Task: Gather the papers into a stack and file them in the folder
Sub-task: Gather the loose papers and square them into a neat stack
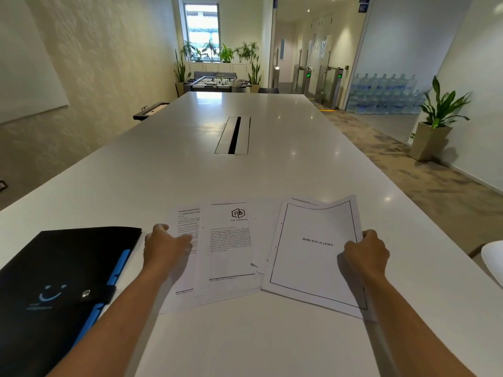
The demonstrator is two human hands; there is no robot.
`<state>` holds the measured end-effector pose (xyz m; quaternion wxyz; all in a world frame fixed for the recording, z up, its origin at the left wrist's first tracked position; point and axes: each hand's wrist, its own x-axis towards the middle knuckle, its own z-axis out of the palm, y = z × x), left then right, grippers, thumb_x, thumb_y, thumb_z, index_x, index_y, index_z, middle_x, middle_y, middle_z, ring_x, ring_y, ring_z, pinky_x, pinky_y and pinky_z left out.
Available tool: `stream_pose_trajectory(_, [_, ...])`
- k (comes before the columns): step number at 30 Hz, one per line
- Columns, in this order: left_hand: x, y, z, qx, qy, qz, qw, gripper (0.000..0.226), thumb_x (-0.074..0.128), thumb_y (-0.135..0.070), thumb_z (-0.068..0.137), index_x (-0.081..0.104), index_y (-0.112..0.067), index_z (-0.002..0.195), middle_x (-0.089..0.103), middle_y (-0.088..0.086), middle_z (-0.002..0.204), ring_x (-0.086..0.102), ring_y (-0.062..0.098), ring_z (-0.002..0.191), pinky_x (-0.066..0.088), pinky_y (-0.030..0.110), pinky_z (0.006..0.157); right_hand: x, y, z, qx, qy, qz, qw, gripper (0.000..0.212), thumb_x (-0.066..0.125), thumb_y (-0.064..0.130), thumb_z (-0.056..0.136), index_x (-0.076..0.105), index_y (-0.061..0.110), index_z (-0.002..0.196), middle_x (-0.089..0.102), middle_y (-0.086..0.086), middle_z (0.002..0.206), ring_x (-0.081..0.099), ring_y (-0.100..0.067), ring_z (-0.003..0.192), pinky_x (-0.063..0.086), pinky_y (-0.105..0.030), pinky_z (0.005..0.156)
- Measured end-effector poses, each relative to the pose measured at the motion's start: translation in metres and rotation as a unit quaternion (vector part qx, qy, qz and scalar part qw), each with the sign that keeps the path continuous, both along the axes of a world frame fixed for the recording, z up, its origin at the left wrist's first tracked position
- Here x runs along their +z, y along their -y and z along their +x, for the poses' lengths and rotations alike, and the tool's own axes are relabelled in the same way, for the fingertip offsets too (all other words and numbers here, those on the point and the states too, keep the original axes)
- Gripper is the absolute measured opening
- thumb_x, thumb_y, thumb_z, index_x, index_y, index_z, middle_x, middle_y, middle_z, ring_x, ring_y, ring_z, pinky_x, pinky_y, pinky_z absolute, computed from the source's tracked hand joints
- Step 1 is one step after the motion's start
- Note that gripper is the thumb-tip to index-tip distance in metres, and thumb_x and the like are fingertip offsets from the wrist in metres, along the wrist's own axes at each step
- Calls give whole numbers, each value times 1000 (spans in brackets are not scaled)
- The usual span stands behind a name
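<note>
Several white printed papers lie fanned out and overlapping on the white table in front of me. The rightmost sheet, titled BIBLIOGRAPHY, lies on top, its far edge curling up. My right hand grips that sheet's right edge. My left hand rests with its fingers pressed on the leftmost paper's left side. A black folder with blue inner tabs and a snap strap lies shut at the left, just beside my left forearm.
A cable slot with a metal lid is set into the table's middle, farther away. A white chair edge shows at the right. A potted plant stands on the floor to the right.
</note>
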<state>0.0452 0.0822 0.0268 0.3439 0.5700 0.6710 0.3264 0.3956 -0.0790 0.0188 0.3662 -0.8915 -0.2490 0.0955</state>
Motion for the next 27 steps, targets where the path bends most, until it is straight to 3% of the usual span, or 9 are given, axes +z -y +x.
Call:
stream_pose_trajectory(2, [0,-5,0,-1,23,-6,1000,71,76,-31,76,43,-9,135,52,18,134,55,33,116,49,48,94,2,-6,-2,16,-3,-2,1000,44,57,9,85,46,-4,126,59,-25,120,54,-44,110,45,-46,93])
stream_pose_trajectory(6, [-1,-14,1,-5,60,-18,998,67,78,-28,77,45,-9,133,54,16,130,54,26,99,47,34,71,10,-17,-8,44,-32,4,998,39,52,9,88,46,-2,126,60,-23,119,56,-40,107,48,-46,90])
stream_pose_trajectory(14, [-6,-30,8,-41,167,-82,982,76,84,-25,71,45,-6,134,55,20,130,59,33,110,49,47,97,11,-41,-36,95,-80,50,991,29,46,2,88,51,2,117,61,-16,107,56,-27,88,43,-33,72])
stream_pose_trajectory(18, [-8,-32,18,-57,159,-77,983,77,82,-29,74,44,-4,136,50,18,138,53,32,118,45,35,93,8,-54,-52,125,-98,63,985,25,46,2,88,53,4,112,60,-10,100,56,-24,85,42,-30,68])
stream_pose_trajectory(19, [-7,-30,21,-62,166,-73,982,77,81,-28,75,43,-3,138,47,18,141,55,30,115,46,31,87,7,-57,-56,130,-102,64,984,24,46,1,88,53,5,111,59,-9,100,56,-24,85,42,-29,67])
stream_pose_trajectory(22, [-7,-26,31,-82,256,-99,958,79,77,-12,79,32,-2,144,33,20,150,56,7,78,51,17,67,4,-66,-68,151,-112,65,980,24,46,0,87,53,6,110,61,-9,101,56,-21,82,43,-25,63])
stream_pose_trajectory(24, [-9,-21,37,-100,294,-107,944,86,75,-3,79,23,-8,148,18,18,157,56,5,75,54,27,82,1,-70,-75,161,-120,67,977,25,47,0,87,54,7,110,62,-9,103,57,-20,82,41,-22,59])
stream_pose_trajectory(25, [-11,-19,39,-113,313,-108,937,91,75,-1,79,19,-14,150,11,14,160,60,9,81,50,35,94,0,-71,-78,164,-123,69,976,26,47,1,87,54,7,111,63,-10,104,58,-20,84,41,-22,59])
stream_pose_trajectory(27, [-17,-16,40,-144,330,-113,926,100,76,-2,78,12,-27,151,5,6,162,66,16,95,45,40,101,-1,-73,-83,166,-127,74,975,27,48,1,86,54,7,112,63,-10,105,59,-22,87,41,-23,61])
